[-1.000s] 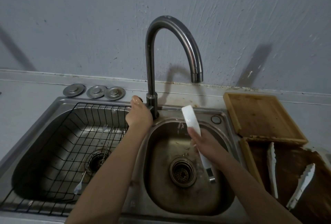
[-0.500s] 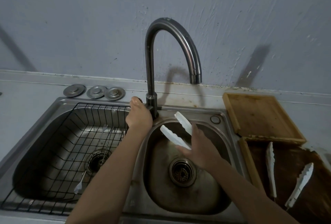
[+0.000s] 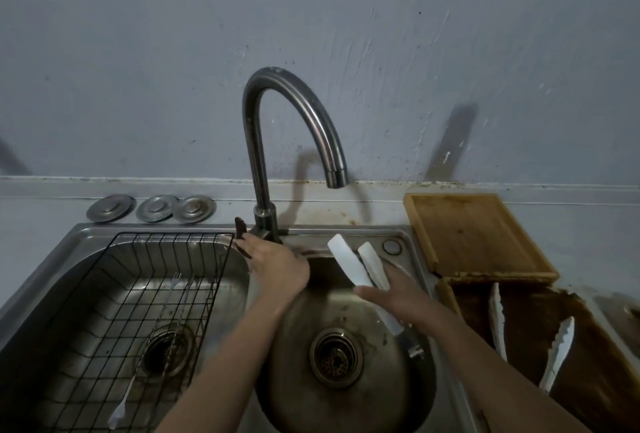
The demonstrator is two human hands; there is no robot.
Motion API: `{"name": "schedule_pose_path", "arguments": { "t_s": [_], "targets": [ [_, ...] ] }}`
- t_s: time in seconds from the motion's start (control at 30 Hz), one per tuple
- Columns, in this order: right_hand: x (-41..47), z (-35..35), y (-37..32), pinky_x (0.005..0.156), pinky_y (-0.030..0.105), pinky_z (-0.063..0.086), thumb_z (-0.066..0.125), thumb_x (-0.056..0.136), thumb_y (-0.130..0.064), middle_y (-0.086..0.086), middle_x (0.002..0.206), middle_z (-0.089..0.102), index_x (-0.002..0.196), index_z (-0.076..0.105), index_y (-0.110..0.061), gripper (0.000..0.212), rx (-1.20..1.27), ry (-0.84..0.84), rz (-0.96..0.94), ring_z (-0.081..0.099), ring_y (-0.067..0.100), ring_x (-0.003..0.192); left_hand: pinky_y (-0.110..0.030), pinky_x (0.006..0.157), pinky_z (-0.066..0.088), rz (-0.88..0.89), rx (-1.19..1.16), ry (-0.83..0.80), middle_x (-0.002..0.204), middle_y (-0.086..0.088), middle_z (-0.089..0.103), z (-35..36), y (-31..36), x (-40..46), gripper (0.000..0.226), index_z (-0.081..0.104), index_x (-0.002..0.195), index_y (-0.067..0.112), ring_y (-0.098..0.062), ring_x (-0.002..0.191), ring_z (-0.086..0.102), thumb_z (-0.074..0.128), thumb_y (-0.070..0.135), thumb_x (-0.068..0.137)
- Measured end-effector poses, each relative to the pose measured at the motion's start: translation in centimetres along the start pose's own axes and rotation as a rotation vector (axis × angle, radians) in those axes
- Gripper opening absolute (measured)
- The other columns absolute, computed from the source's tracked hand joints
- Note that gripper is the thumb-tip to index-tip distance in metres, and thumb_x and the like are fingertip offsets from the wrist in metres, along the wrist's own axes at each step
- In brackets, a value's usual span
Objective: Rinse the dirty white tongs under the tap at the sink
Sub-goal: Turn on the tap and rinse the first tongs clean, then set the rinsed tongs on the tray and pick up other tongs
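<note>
Right hand point(image 3: 405, 301) grips dirty white plastic tongs point(image 3: 360, 270) over the round steel sink basin point(image 3: 408, 408); left hand point(image 3: 277, 264) clasps the curved steel tap's point(image 3: 294, 93) base.

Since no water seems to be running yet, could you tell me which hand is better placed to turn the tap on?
The left hand. It rests at the base of the tap, right beside the dark handle, while the right hand is busy holding the white tongs over the round basin.
</note>
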State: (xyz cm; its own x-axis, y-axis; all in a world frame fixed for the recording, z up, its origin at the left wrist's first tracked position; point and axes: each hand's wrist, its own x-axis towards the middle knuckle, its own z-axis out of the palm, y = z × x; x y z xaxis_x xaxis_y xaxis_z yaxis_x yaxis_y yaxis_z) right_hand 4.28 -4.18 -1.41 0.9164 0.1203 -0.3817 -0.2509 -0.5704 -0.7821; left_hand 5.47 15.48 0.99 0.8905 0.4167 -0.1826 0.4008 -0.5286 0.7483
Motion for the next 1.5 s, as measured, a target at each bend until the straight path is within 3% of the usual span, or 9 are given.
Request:
{"name": "schedule_pose_path", "arguments": {
  "t_s": [0.17, 0.33, 0.43, 0.53, 0.87, 1.17, 1.3, 1.4, 1.5],
  "targets": [
    [0.8, -6.3, 0.1, 0.082, 0.04, 0.055, 0.081, 0.063, -0.036, 0.009, 0.126, 0.056, 0.135, 0.041, -0.018, 0.084, 0.105, 0.138, 0.002, 0.06, 0.025, 0.104, -0.052, 0.115, -0.005, 0.358, 0.415, -0.226, 0.156, -0.014, -0.021, 5.0, 4.5, -2.9, 0.084, -0.006, 0.148, 0.01, -0.032, 0.146, -0.005, 0.052, 0.02, 0.088],
    [2.2, -12.1, 1.5, 0.097, 0.05, 0.046, 0.08, 0.06, -0.041, 0.014, 0.146, 0.031, 0.143, 0.024, -0.019, 0.102, 0.066, 0.341, 0.079, 0.043, 0.035, 0.125, -0.053, 0.115, 0.018, 0.691, 0.692, -0.367, 0.148, -0.007, 0.034, 8.5, 8.6, -2.7, 0.051, 0.04, 0.136, 0.016, -0.028, 0.139, 0.025, 0.052, 0.016, 0.087],
    [3.2, -13.6, 2.4, 0.079, 0.041, 0.054, 0.078, 0.066, -0.042, 0.015, 0.144, 0.032, 0.142, 0.024, -0.019, 0.096, -0.005, 0.637, 0.02, 0.048, 0.03, 0.118, -0.049, 0.114, 0.024, 0.814, 0.728, -0.382, 0.146, -0.007, 0.04, 11.2, 10.1, -2.9, 0.048, 0.044, 0.134, 0.014, -0.027, 0.138, 0.031, 0.054, 0.013, 0.086],
    [4.5, -14.5, 4.3, 0.089, 0.035, 0.045, 0.078, 0.069, -0.039, 0.013, 0.14, 0.044, 0.139, 0.028, -0.015, 0.09, -0.112, 0.817, -0.071, 0.047, 0.027, 0.122, -0.049, 0.115, 0.021, 0.886, 0.732, -0.425, 0.143, -0.008, 0.044, 13.6, 11.0, -3.1, 0.051, 0.046, 0.133, 0.014, -0.029, 0.137, 0.03, 0.055, 0.009, 0.084],
    [8.7, -14.3, 6.6, 0.073, 0.033, 0.051, 0.077, 0.07, -0.039, 0.014, 0.119, 0.059, 0.131, 0.036, -0.01, 0.079, -0.282, 0.735, 0.033, 0.061, 0.027, 0.099, -0.056, 0.111, 0.02, 0.929, 0.82, -0.574, 0.154, -0.005, 0.028, 16.8, 10.5, -2.0, 0.057, 0.038, 0.14, 0.016, -0.039, 0.14, 0.02, 0.051, 0.009, 0.086],
    [8.0, -14.0, 7.1, 0.099, 0.036, 0.039, 0.064, 0.084, -0.028, 0.017, 0.141, 0.042, 0.138, 0.031, -0.007, 0.067, -0.214, 0.553, -0.016, 0.043, 0.03, 0.127, -0.049, 0.108, 0.031, 0.951, 0.735, -0.611, 0.146, -0.007, 0.04, 16.1, 9.8, -2.1, 0.058, 0.04, 0.138, 0.015, -0.031, 0.132, 0.035, 0.053, 0.003, 0.082],
    [4.5, -14.4, 7.1, 0.094, 0.032, 0.036, 0.059, 0.087, -0.025, 0.015, 0.136, 0.046, 0.134, 0.038, -0.009, 0.053, -0.254, 0.725, -0.128, 0.046, 0.028, 0.123, -0.044, 0.107, 0.035, 0.969, 0.671, -0.613, 0.137, -0.005, 0.052, 15.5, 9.3, -2.8, 0.054, 0.045, 0.135, 0.016, -0.025, 0.127, 0.042, 0.05, 0.002, 0.083],
    [0.5, -13.4, 7.7, 0.103, 0.047, 0.039, 0.056, 0.088, -0.026, 0.016, 0.139, 0.044, 0.131, 0.04, -0.012, 0.048, -0.275, 0.9, -0.149, 0.045, 0.032, 0.124, -0.043, 0.111, 0.03, 1.039, 0.613, -0.615, 0.147, -0.001, 0.043, 15.1, 8.4, -4.0, 0.058, 0.042, 0.14, 0.022, -0.023, 0.136, 0.034, 0.046, 0.002, 0.086],
    [-3.0, -10.7, 9.0, 0.091, 0.044, 0.043, 0.061, 0.083, -0.024, 0.016, 0.12, 0.055, 0.119, 0.049, -0.009, 0.041, -0.462, 0.95, -0.1, 0.051, 0.032, 0.11, -0.043, 0.115, 0.024, 1.116, 0.65, -0.669, 0.151, 0.004, 0.038, 14.9, 7.7, -5.2, 0.056, 0.044, 0.138, 0.026, -0.02, 0.142, 0.026, 0.046, 0.004, 0.087]
  ]
}}
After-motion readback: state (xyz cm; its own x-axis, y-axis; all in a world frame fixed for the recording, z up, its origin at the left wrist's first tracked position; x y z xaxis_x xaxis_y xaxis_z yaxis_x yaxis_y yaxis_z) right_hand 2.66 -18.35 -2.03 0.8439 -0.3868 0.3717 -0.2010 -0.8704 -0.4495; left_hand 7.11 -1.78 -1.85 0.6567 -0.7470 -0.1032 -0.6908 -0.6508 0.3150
